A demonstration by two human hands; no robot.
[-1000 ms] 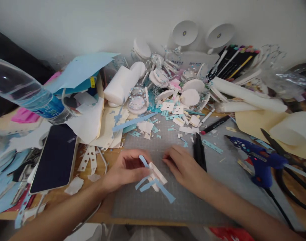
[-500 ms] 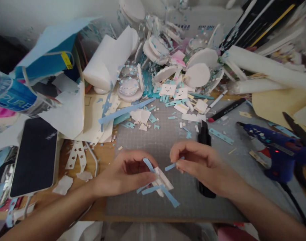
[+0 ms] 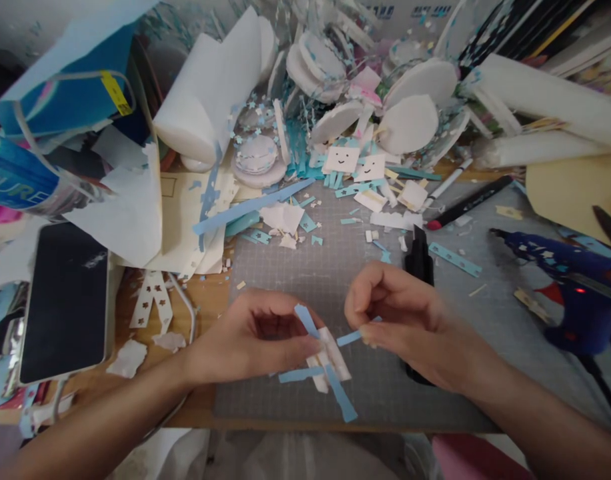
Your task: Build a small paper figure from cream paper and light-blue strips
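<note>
My left hand (image 3: pixel 255 340) pinches a small white foam piece with light blue paper strips stuck to it (image 3: pixel 325 363), held just above the grey cutting mat (image 3: pixel 325 280). My right hand (image 3: pixel 400 323) is closed in a pinch on one short blue paper strip (image 3: pixel 349 337), whose free end reaches toward the white piece. The two hands are close together, nearly touching, near the mat's front edge. Two finished white square figures with smiling faces (image 3: pixel 355 163) and blue strip legs lie at the mat's far edge.
A black utility knife (image 3: pixel 419 263) lies just behind my right hand. A blue glue gun (image 3: pixel 570 280) rests at the right, a phone (image 3: pixel 65 300) at the left. Foam rolls (image 3: pixel 210 107), white discs, markers, a marker pen (image 3: pixel 465 203) and paper scraps crowd the back.
My right hand has lifted off the mat and now pinches a short blue strip beside the white piece. The camera has tilted down and closer; my left hand keeps its hold.
</note>
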